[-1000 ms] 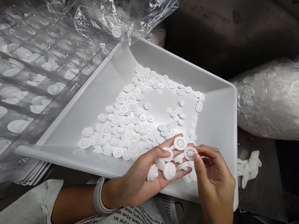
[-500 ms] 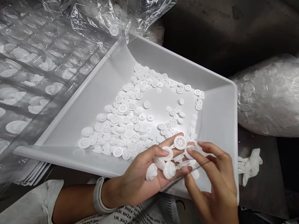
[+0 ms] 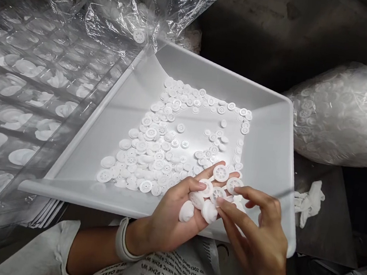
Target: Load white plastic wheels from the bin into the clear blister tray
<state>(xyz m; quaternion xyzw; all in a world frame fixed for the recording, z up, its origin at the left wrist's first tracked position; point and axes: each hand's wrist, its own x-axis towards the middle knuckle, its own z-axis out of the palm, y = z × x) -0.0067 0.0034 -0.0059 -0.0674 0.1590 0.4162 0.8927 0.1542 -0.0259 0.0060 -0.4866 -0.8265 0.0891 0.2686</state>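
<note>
My left hand (image 3: 172, 222) is palm up over the near edge of the grey tray (image 3: 260, 159), cupped around several small white plastic discs (image 3: 221, 173). Some of these show a spoked, wheel-like face; others are rounded, like knobs. The left thumb presses on one ring-shaped disc. My right hand (image 3: 258, 234) reaches in from the right, fingertips closed on a spoked disc (image 3: 217, 195) among those in the left palm. More loose white discs (image 3: 151, 133) lie across the tray's floor, densest at its left and near side.
To the left lies a clear plastic sheet of pockets (image 3: 26, 93) with white pieces in it. Crumpled clear plastic bags (image 3: 118, 15) are behind it. A full clear bag of white parts (image 3: 348, 112) stands at right, above a white crumpled glove-like item (image 3: 310, 202).
My right hand has moved slightly left and down, its fingertips now on a spoked disc that shows face up in the left palm. The left hand stays nearly still.
</note>
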